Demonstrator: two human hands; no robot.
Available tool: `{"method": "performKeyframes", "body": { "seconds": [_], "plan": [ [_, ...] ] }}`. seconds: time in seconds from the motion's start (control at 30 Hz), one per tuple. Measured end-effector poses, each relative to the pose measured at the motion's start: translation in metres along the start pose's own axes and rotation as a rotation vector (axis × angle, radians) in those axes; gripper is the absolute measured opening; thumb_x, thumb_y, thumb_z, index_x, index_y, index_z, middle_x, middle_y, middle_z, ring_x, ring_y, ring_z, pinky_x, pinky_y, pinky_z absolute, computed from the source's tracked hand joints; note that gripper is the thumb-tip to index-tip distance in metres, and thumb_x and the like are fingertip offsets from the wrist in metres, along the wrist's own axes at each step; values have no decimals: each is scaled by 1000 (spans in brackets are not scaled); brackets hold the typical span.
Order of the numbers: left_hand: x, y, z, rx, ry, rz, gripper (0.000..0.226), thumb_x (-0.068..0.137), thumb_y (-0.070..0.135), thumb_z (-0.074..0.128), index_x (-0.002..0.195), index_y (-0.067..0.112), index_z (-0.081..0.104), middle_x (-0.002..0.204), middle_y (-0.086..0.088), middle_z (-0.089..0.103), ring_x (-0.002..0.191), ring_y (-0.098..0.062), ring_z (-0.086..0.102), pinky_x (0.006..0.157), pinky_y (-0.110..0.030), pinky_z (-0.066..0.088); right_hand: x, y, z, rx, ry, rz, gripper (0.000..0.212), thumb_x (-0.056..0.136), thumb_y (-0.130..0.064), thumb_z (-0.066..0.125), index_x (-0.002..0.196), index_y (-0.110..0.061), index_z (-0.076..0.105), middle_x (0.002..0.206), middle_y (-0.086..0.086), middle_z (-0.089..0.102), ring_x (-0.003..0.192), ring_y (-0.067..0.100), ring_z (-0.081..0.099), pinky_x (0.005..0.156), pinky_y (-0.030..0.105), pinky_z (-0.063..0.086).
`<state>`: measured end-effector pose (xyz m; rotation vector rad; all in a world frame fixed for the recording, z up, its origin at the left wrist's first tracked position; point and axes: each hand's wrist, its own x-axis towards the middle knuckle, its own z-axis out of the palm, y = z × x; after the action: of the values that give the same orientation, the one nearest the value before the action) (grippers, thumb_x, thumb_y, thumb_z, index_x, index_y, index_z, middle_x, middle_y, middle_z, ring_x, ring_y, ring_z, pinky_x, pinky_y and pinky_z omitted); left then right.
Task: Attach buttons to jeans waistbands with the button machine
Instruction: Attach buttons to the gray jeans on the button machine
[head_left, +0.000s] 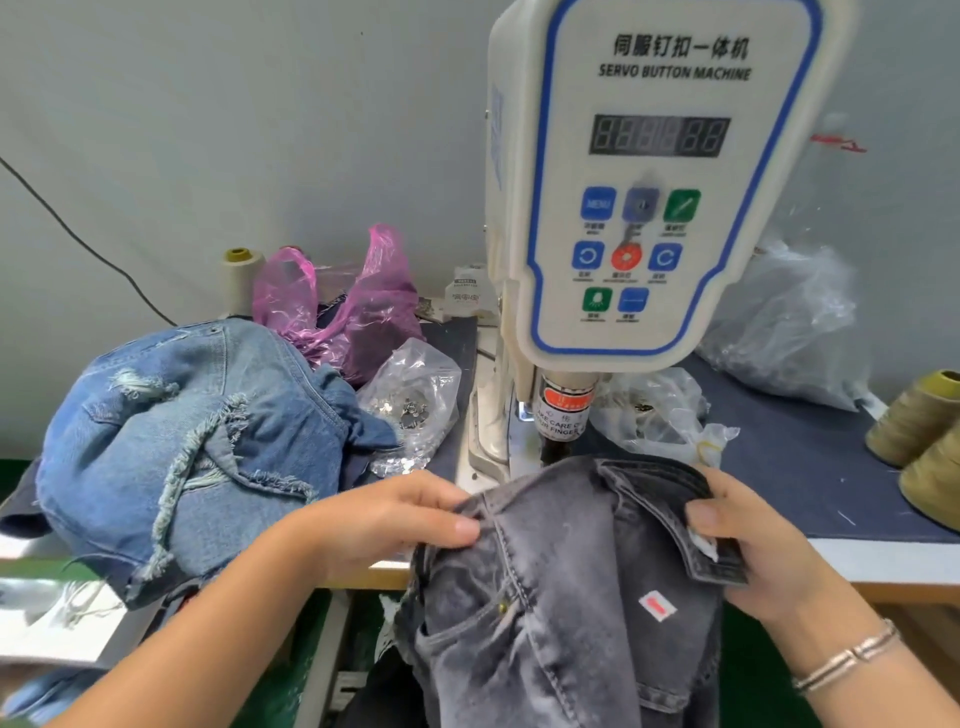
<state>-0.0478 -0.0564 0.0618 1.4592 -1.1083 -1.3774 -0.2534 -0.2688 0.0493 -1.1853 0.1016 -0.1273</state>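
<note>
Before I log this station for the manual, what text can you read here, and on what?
"SERVO BUTTON MACHINE", under a line of Chinese characters: machine head.
"MENU": blue button.
"...KE CARE O... / ...UR FINGER": warning sticker, partly hidden.
Display: unlit digits only.
Other button captions, white packet, jeans tag: too blurred.

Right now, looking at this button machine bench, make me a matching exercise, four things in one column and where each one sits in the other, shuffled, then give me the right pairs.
Things:
1. grey jeans
2. blue jeans
3. pink plastic bag
4. olive thread cones

Places:
A. right edge of the bench
B. behind the blue denim, by the wall
C. held in both hands, below the machine head
D. heaped left of the machine

Pairs: 1-C, 2-D, 3-B, 4-A
</note>
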Motion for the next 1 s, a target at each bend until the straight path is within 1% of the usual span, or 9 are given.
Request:
{"method": "performKeyframes", "body": {
  "seconds": [0.13,0.23,0.37,0.47,0.6,0.67,0.73,0.8,1.0],
  "plan": [
    [7,11,4,-168,63,81,27,81,30,69,102,14,72,98,-9,72,88,-22,69,80,-31,54,5,-21,-10,-201,-171,210,82,53,-41,89,111,10,58,100,21,64,90,31,61,78,40,49],
    [19,23,17,-179,45,91,18,87,20,64,104,18,70,103,-13,70,90,-25,68,82,-33,56,19,-32,6,-412,-247,296,82,57,-63,79,112,-6,59,106,7,67,96,22,64,77,30,49],
    [33,30,29,-88,101,101,15,85,21,63,99,17,67,91,-6,72,80,-17,69,73,-27,56,28,-22,27,-582,-244,337,55,70,-38,75,117,-11,65,120,13,67,114,30,62,101,44,46],
    [28,31,19,32,109,29,16,80,39,69,91,29,66,93,1,71,86,-16,66,84,-32,51,23,-23,23,-451,-197,276,37,64,-19,76,100,-8,74,104,16,72,96,29,68,88,38,53],
    [13,15,-1,219,11,-252,72,57,77,67,119,44,59,136,12,56,130,-14,49,114,-42,32,18,-11,3,-42,146,172,59,33,-5,72,91,-2,73,92,25,71,80,37,70,79,50,56],
    [11,5,-5,249,-85,-264,76,66,67,68,130,26,58,138,6,56,131,-17,49,115,-44,30,16,-6,-1,56,218,139,58,23,-9,81,80,-1,75,81,23,71,68,34,70,63,43,59],
    [10,3,-5,229,-130,-181,54,82,38,67,128,10,60,130,-5,63,123,-25,57,112,-45,36,14,-3,0,81,272,144,55,18,-12,85,71,-1,75,73,22,71,60,30,70,52,36,57],
    [10,4,-3,183,-104,-109,41,89,18,61,125,-1,58,126,-20,62,119,-39,56,107,-51,41,12,0,0,48,308,154,29,36,-10,73,64,-4,75,67,19,70,54,26,68,47,32,55],
    [15,6,-4,61,-31,-36,33,84,19,67,114,6,68,116,-12,69,108,-24,65,96,-34,49,9,3,-11,-156,272,184,30,59,-10,60,84,-14,77,92,18,73,78,31,72,61,35,59]
  ]
}}
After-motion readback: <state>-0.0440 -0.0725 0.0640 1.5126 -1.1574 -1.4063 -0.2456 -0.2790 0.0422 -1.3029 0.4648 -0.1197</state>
